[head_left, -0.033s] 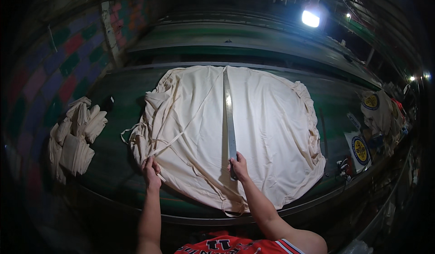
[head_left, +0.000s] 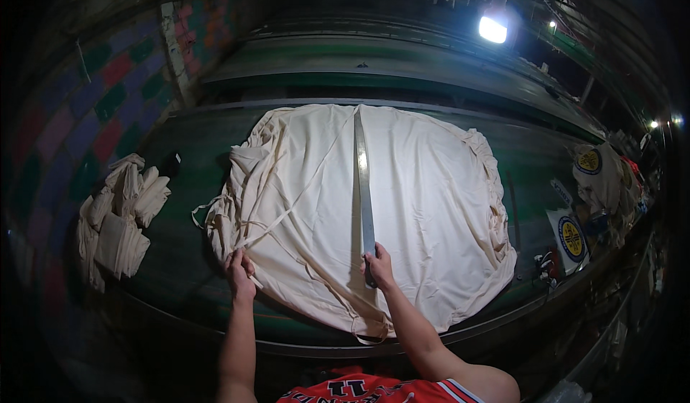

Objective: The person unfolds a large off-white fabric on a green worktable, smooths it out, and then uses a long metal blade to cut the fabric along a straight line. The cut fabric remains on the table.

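Note:
A big cream cloth (head_left: 431, 194) lies spread on the green table, with bunched folds along its left and right sides. On it a long metal ruler (head_left: 362, 180) points away from me, its far tip near the cloth's far edge. My right hand (head_left: 379, 265) is closed around the ruler's near end. At the near left edge my left hand (head_left: 240, 266) is closed, fingers pinching the cloth where a thin cream strap (head_left: 277, 221) meets it. Another strap loop (head_left: 369, 341) hangs at the near edge, below the ruler.
A pile of folded cream cloth (head_left: 122, 223) sits at the table's left end. On the right lie a printed white sheet (head_left: 569, 239), a cream cloth with a round yellow-blue print (head_left: 600, 176) and small clutter. Another long table (head_left: 388, 90) stands beyond; a bright lamp (head_left: 492, 30) hangs above.

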`<state>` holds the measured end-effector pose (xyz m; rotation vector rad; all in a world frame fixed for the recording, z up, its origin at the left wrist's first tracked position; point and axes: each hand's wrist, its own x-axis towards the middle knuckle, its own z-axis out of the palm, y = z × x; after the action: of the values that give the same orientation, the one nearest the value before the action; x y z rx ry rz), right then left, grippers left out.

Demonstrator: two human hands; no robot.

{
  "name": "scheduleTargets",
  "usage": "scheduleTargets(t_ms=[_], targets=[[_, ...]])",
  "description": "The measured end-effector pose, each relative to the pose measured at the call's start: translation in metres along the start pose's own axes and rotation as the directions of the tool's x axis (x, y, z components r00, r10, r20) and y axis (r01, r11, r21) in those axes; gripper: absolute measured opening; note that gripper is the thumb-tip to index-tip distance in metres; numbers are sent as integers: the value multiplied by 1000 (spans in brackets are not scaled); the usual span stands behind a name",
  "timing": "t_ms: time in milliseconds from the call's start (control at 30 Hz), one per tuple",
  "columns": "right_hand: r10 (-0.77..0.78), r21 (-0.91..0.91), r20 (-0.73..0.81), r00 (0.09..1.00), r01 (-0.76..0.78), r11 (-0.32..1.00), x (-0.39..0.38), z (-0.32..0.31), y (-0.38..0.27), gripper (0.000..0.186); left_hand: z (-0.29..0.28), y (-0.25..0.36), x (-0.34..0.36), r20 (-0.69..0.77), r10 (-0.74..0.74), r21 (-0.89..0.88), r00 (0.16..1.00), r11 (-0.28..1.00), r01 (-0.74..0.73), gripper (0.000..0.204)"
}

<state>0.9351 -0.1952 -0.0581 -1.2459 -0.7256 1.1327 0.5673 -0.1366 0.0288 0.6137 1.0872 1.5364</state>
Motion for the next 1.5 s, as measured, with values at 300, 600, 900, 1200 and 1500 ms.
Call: scheduleTargets(t_ms=[300, 600, 900, 1200, 1500], targets=[[-12, -110, -42, 999, 7, 994, -20, 7, 6, 34, 20, -26, 7, -11, -49, 53, 999, 997, 50, 15], [-57, -98, -18, 998, 55, 994, 16, -2, -17, 30, 32, -49, -17, -14, -85, 56, 996, 995, 85, 20], [-42, -255, -79, 996, 21, 967, 31, 3, -21, 21, 26, -47, -19, -44, -108, 44, 993, 993, 110, 16], [-24, -129, -72, 997, 14, 992, 4, 6, -10, 27, 30, -56, -21, -21, -114, 46, 993, 992, 115, 22], [-30, -169, -65, 997, 18, 985, 50, -4, -29, 27, 32, -68, -20, -69, -211, -25, 975, 977, 210, 11]])
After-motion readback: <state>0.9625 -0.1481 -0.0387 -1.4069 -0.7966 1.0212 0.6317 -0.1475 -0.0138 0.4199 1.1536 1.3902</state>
